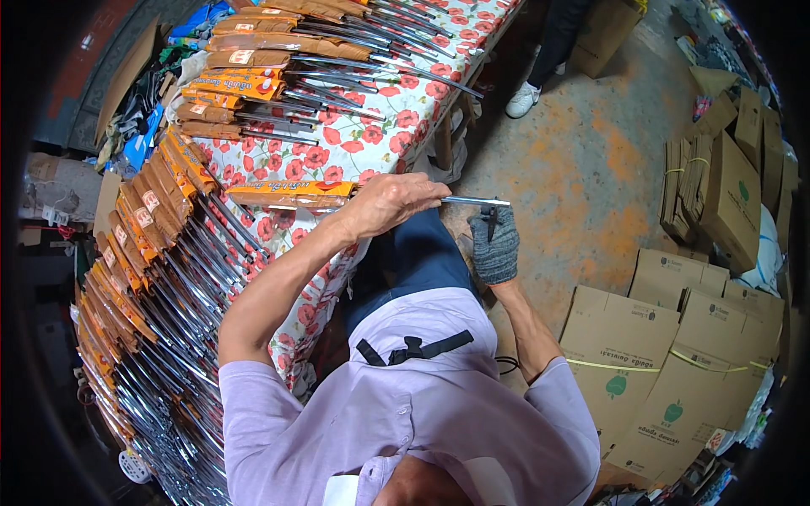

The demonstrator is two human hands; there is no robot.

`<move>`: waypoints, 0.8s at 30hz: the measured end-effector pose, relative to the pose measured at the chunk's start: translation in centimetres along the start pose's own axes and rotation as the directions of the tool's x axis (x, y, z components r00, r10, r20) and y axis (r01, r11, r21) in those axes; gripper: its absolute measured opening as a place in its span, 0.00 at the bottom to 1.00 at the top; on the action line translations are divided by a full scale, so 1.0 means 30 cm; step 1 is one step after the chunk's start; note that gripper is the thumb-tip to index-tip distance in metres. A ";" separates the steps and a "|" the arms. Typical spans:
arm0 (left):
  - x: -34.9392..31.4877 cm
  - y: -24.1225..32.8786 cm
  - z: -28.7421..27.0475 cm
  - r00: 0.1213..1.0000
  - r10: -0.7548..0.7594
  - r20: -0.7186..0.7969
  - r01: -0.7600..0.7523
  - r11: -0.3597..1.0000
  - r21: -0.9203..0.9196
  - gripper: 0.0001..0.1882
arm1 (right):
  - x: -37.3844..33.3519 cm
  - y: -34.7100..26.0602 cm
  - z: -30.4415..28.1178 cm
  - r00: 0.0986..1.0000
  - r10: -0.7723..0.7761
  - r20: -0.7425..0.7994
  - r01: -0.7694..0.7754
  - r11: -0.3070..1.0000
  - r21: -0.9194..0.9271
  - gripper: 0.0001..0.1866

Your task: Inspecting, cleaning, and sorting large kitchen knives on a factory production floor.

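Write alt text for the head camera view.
A bare left hand grips a metal rod with an orange-brown sleeve; the gray-gloved right hand holds a dark object near its tip. More sleeved rods lie on a flowered tablecloth.

Other person (569, 32) cut off above, dark tool (491, 224) partly hidden

packet (291, 194): orange | glove (495, 253): grey | tablecloth (359, 156): white, red-flowered | shirt (456, 413): lilac

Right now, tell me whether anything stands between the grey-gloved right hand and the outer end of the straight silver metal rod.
Only a small dark tool, held in the grey-gloved right hand, crosses the outer end of the straight silver metal rod. Nothing else visible stands between; the bare left hand grips farther back.
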State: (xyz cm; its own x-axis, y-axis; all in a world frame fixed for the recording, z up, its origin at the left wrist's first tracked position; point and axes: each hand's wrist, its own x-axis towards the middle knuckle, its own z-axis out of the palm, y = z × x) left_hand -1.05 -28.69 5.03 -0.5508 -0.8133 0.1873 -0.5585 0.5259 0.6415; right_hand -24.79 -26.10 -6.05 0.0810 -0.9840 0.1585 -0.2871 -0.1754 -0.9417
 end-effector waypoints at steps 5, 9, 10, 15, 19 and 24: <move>0.000 0.005 -0.003 0.999 -0.023 0.024 0.023 1.000 0.002 0.10 | -0.007 -0.008 0.007 1.000 0.028 -0.012 -0.028 0.999 -0.029 0.13; 0.004 0.019 -0.008 0.999 -0.031 0.039 0.029 0.997 0.073 0.13 | -0.012 -0.014 0.018 0.998 0.039 -0.054 -0.040 0.999 -0.027 0.14; 0.001 0.017 -0.015 1.000 -0.009 0.008 0.008 0.997 0.075 0.13 | -0.013 -0.013 0.018 0.996 -0.014 -0.092 0.010 0.999 -0.046 0.12; -0.107 -0.044 -0.126 1.000 0.020 -0.022 -0.005 0.839 0.544 0.22 | -0.009 0.012 -0.007 0.990 -0.057 -0.128 0.057 0.998 -0.007 0.10; -0.176 -0.120 -0.183 0.997 -0.077 -0.032 0.081 0.802 0.592 0.26 | -0.014 0.052 -0.036 0.982 0.029 -0.188 -0.014 0.997 0.082 0.12; -0.262 -0.151 -0.308 0.999 0.051 0.010 -0.045 0.753 0.656 0.20 | -0.057 0.076 0.005 0.972 0.119 -0.204 -0.106 0.991 0.076 0.13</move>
State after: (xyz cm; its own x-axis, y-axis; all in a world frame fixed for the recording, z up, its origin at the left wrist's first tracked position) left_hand 11.55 -26.98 7.53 -0.5849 -0.7828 0.2125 -0.8027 0.5962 -0.0134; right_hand -25.44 -24.80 -8.52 -0.1499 -0.9834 0.1021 -0.2206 -0.0674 -0.9730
